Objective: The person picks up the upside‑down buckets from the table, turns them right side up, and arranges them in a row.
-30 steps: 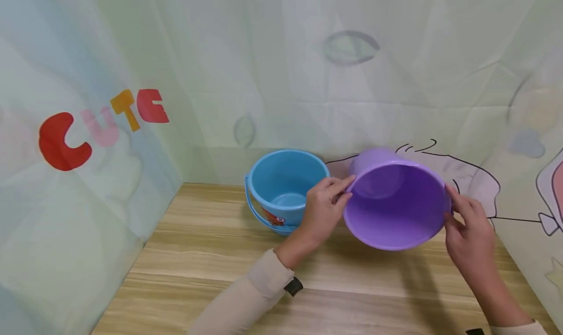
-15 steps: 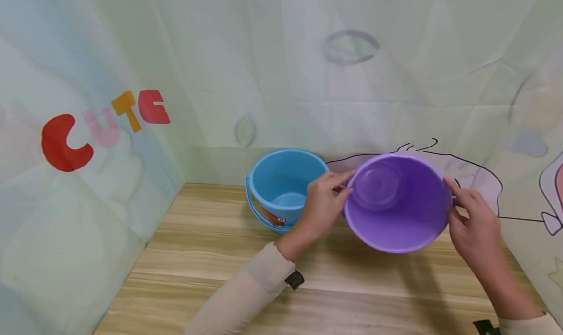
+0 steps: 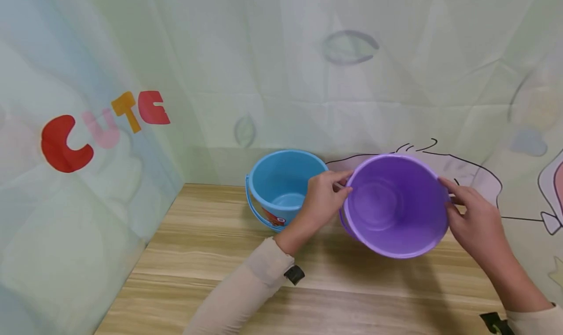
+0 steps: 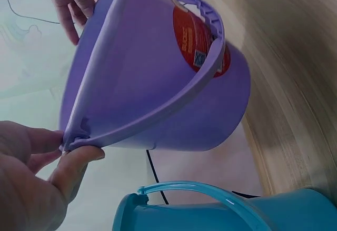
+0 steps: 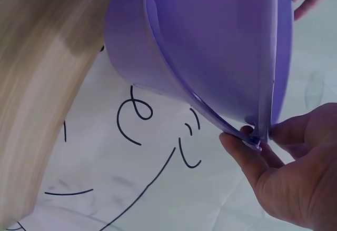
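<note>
A purple bucket is held up by its rim, its mouth tilted toward the head camera and its inside bare. My left hand pinches the rim at the left, by the handle joint, as the left wrist view shows. On the opposite side my right hand pinches the rim by the other handle joint. The bucket's purple handle hangs along its outer wall near a red label. Just left of it, a blue bucket stands upright on the wooden table, partly hidden behind my left hand.
The wooden table meets a printed cloth backdrop at the back and sides. The blue bucket's handle hangs down at its front left. Large coloured letters are printed on the left cloth.
The purple bucket has tilted and turned, so its inner bottom now shows at the left of its mouth. Both hands keep their grip; the blue bucket has stayed put.
</note>
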`<control>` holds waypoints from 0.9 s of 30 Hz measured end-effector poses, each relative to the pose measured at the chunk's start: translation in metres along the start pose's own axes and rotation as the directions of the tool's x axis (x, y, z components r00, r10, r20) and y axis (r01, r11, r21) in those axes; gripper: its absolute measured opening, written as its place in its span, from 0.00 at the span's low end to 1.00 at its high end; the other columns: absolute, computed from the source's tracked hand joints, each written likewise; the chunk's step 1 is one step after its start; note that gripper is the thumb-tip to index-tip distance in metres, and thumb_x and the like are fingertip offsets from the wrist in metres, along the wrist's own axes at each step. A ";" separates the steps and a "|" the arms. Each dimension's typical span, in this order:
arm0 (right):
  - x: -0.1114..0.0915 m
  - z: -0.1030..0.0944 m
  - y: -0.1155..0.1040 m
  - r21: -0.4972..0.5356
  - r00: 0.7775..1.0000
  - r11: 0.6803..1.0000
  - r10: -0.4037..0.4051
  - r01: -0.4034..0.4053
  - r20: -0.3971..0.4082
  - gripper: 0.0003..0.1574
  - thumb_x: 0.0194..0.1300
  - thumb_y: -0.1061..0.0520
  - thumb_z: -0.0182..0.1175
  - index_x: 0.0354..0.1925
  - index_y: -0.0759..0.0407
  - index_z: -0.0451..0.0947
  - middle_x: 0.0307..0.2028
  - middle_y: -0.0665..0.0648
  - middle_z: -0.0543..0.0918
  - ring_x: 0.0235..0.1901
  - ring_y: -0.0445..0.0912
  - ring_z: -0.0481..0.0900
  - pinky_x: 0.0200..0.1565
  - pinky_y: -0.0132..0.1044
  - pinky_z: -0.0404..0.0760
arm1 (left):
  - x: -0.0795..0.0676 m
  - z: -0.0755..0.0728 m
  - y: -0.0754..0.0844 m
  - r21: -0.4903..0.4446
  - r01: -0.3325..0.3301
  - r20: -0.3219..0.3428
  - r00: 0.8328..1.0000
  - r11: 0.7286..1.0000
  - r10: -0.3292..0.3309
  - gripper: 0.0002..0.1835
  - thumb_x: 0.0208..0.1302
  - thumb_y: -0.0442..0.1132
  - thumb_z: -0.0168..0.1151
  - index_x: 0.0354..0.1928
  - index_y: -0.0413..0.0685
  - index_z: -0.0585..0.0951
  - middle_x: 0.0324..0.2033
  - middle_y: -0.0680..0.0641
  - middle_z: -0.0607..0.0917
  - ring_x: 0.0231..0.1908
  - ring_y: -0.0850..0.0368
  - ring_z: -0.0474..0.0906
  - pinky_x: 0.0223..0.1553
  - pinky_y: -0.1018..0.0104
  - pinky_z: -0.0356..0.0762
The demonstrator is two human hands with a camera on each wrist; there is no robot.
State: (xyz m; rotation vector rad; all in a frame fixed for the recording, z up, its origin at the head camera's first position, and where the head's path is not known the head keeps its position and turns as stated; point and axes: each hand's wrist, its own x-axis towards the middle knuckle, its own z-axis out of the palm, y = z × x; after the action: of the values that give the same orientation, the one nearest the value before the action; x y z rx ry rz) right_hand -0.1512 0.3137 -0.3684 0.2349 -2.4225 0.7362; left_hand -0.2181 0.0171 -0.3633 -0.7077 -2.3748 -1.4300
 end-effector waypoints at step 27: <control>0.028 -0.002 0.008 -0.147 0.848 0.968 0.247 -0.201 0.468 0.34 0.65 0.60 0.56 0.68 0.68 0.73 0.54 0.77 0.83 0.46 0.69 0.87 0.29 0.37 0.81 | 0.008 0.004 -0.002 0.000 0.346 0.162 0.926 0.938 -0.342 0.18 0.64 0.29 0.66 0.55 0.43 0.88 0.27 0.48 0.86 0.19 0.64 0.80 0.19 0.69 0.83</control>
State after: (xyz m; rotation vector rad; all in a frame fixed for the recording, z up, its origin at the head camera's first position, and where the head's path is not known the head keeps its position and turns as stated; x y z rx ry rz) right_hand -0.1754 0.3212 -0.3546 0.1040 -2.9962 0.7288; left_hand -0.2256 0.0221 -0.3627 -0.4378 -2.7139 -1.5970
